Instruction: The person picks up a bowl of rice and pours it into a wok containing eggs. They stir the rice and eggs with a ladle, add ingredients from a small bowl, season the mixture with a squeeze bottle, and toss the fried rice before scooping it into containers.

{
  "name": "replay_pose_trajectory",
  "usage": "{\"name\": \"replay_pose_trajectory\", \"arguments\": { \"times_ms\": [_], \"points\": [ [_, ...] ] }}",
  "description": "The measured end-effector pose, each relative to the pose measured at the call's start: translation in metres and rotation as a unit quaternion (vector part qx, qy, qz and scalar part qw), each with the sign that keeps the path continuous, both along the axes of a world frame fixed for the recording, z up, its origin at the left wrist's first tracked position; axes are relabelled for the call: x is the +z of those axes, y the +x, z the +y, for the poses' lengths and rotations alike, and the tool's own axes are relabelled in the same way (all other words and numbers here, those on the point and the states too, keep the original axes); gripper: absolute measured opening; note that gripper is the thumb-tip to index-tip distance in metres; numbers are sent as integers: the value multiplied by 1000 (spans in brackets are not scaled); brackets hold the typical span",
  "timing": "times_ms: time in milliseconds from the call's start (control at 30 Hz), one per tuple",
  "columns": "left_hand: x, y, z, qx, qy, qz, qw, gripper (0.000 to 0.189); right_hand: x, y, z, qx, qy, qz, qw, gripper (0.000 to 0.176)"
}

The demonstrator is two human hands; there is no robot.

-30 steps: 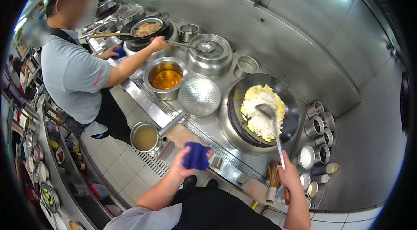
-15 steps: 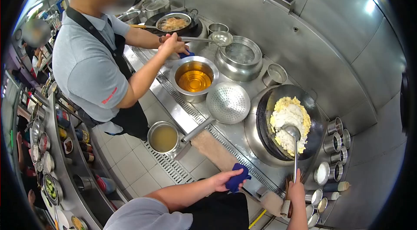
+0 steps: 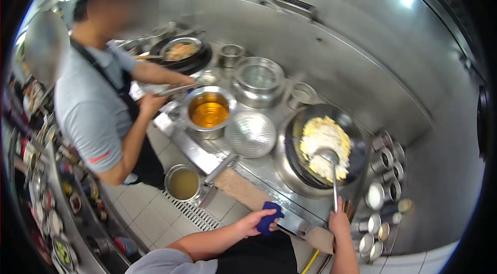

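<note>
In my left hand (image 3: 251,223) is a bunched dark blue cloth (image 3: 269,217), held just in front of the stove's edge. My right hand (image 3: 339,222) is wrapped round the long handle of a metal ladle (image 3: 335,181). The ladle's bowl rests in a heap of white rice and yellow egg (image 3: 324,137). That heap lies in a large dark wok (image 3: 358,147) on the burner ring at the right. The bowl partly covers the food beneath it.
At left a co-worker (image 3: 96,103) holds another ladle (image 3: 178,88). Beside them stand a pot of amber liquid (image 3: 233,102), a perforated strainer (image 3: 251,134) and a lidded-looking steel pot (image 3: 279,85). Several metal containers (image 3: 382,161) line the right side; a cloudy-liquid pot (image 3: 184,183) hangs in front.
The whole view has shifted, with the stove now farther left. The co-worker's ladle has moved back toward their body. My hands keep hold of the cloth and the ladle.
</note>
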State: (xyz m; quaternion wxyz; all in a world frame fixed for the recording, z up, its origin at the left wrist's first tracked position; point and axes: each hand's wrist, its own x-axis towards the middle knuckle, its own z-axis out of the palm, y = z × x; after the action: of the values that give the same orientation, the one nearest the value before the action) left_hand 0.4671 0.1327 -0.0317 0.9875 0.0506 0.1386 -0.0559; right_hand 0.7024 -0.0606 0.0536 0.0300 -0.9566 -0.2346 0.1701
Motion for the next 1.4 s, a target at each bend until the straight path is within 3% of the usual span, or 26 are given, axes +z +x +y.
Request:
{"name": "replay_pose_trajectory", "arguments": {
  "times_ms": [300,467,533,633,667,733,900,1000,1067,1133,1200,1267,1333,1367,1400],
  "points": [
    [-5,30,17,-2,70,-3,998,36,8,-3,-17,2,31,-47,998,65],
    [7,59,30,10,113,61,992,48,68,-3,-10,-18,93,-62,994,64],
    [7,75,32,14,143,76,987,54,94,7,4,-38,181,-56,981,63],
    [25,109,32,20,155,66,986,58,63,46,37,-68,171,-23,983,60],
    [36,119,30,33,189,87,978,62,40,63,44,-22,70,-16,997,56],
    [30,134,28,19,189,36,981,62,27,90,47,34,13,20,999,56],
    [37,160,27,-31,268,103,957,66,125,66,9,21,33,-9,999,56],
    [26,162,25,-60,306,143,939,67,105,48,-22,7,91,-16,996,59],
    [37,159,21,-44,327,161,930,68,46,61,-26,71,1,21,997,60],
    [38,157,19,-49,342,163,924,68,40,70,-19,55,-10,11,998,59],
    [46,153,19,-61,326,173,927,66,55,86,-9,39,52,33,997,56],
    [26,154,20,-64,298,130,943,64,65,103,-14,10,142,26,989,53],
    [35,162,16,-49,297,142,943,63,47,145,-18,29,251,-32,967,54],
    [26,168,15,-42,276,134,951,58,43,155,-5,28,252,-28,967,54],
    [27,172,13,-44,277,137,950,58,41,161,11,-54,256,51,964,54]
  ]
}}
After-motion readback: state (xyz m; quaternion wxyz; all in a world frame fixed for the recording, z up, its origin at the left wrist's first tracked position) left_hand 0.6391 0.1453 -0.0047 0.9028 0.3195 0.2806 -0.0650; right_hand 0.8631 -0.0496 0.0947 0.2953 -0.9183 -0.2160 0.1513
